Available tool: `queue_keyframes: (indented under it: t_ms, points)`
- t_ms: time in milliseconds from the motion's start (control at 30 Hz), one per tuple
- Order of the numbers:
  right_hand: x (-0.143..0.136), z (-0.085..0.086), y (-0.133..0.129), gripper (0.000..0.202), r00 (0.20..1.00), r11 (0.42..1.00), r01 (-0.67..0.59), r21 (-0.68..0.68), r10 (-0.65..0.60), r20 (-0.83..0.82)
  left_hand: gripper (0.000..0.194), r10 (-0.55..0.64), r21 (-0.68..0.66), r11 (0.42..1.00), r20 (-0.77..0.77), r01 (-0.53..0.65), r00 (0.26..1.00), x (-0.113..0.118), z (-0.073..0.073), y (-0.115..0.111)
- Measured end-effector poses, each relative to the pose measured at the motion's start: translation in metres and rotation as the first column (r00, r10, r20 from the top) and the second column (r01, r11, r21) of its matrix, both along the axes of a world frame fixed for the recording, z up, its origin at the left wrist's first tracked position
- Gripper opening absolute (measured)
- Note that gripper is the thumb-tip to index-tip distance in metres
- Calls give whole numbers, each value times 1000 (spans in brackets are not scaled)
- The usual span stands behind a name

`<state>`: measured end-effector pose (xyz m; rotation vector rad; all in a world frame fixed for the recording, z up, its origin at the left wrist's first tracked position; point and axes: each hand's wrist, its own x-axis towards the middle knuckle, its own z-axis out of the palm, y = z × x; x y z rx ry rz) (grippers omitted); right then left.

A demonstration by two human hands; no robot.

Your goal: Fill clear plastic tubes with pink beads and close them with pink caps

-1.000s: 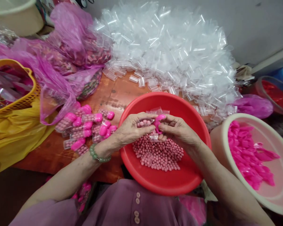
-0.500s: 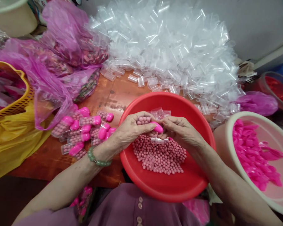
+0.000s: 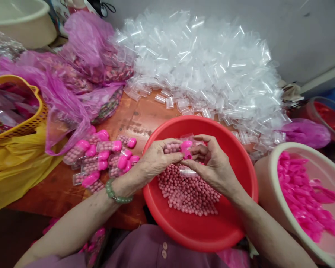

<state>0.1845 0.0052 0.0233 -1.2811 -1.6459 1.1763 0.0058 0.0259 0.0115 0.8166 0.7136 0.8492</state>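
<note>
My left hand (image 3: 162,155) is closed round a small clear container filled with pink beads (image 3: 172,148). Bright pink plastic cap parts (image 3: 187,149) show at its right end. Against these parts my right hand (image 3: 209,158) pinches with thumb and fingers; its index finger is lifted away. Whether the cap is seated on the container I cannot tell. Both hands are over a red basin (image 3: 201,238), above a heap of loose pink beads (image 3: 190,193). A clear empty container (image 3: 188,172) lies on the beads just below my fingers.
Filled containers with pink caps (image 3: 100,158) are piled on the wooden table (image 3: 134,115) at left. Behind the basin rises a big heap of clear containers (image 3: 201,63). A pale bucket (image 3: 276,186) of pink caps stands right; a yellow basket (image 3: 41,111) and purple bags (image 3: 86,41) sit left.
My right hand has opened its grasp somewhat and turned, with the index finger raised. The pink cap parts now stand more upright between my hands. The camera view has shifted slightly.
</note>
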Motion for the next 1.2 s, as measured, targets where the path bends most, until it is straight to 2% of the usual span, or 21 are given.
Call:
queue_keyframes:
  t_ms: [67,100,200,300,433,600,833,967,1100,1200]
  points:
    - [2,1,-1,72,991,991,-41,131,24,131,28,-24,15,1000,-9,24,1000,0,-1,1]
    - [2,2,-1,71,979,979,-85,188,47,197,28,-37,26,999,-6,37,999,0,-2,1]
    - [4,5,0,50,942,933,-180,311,73,326,28,-73,57,996,38,71,997,-1,-5,1]
    - [3,7,1,37,934,909,-173,379,29,356,28,-101,51,994,116,95,988,-3,-4,1]
    - [2,4,1,41,937,888,-147,436,-17,350,30,-83,-7,996,175,86,981,-4,0,2]
    - [2,1,2,50,950,901,-122,417,-16,313,27,-45,-44,998,185,54,982,-3,1,3]
    - [4,3,3,41,977,947,-35,320,-35,210,36,-24,-57,998,166,34,986,-3,1,2]
    - [13,9,9,37,993,970,64,235,-84,77,44,12,-93,996,135,0,991,-3,1,1]
    - [15,16,15,32,989,977,140,164,-131,-65,44,-128,-108,984,123,142,984,-3,2,2]
    - [6,19,18,27,992,983,105,149,-93,-87,32,-257,-77,960,122,268,959,-5,3,2]
